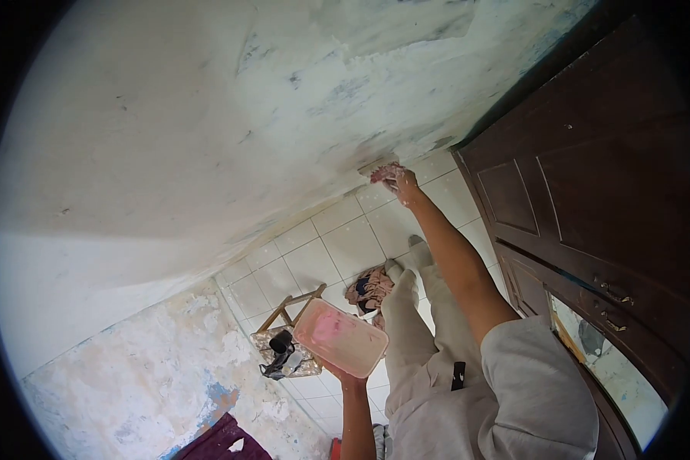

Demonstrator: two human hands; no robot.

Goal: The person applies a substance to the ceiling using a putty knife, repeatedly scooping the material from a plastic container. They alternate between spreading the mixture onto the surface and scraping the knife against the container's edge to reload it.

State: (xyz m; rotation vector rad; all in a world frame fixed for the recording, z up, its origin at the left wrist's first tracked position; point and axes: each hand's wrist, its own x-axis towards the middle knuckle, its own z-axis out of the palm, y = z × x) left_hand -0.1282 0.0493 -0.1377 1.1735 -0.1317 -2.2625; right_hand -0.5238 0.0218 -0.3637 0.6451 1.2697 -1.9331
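Note:
My left hand [350, 379] holds up a pale pink plastic tub [368, 349] from below, its fingers mostly hidden behind it. A bright pink, wet-looking smear coats part of the tub's inside. Stretched out to the lower part of the patchy whitish wall [207, 138], my right hand [403, 186] is closed on a crumpled pinkish rag [386, 174] at the wall surface. White residue marks its fingers.
A dark brown wooden cabinet [621, 153] with metal handles stands on the right. White floor tiles [345, 245] run below the wall. Crumpled clothes [370, 289] lie by my feet. A small wooden stool [291, 307] carries dark items. The left wall [130, 376] is peeling, with a purple cloth [226, 443].

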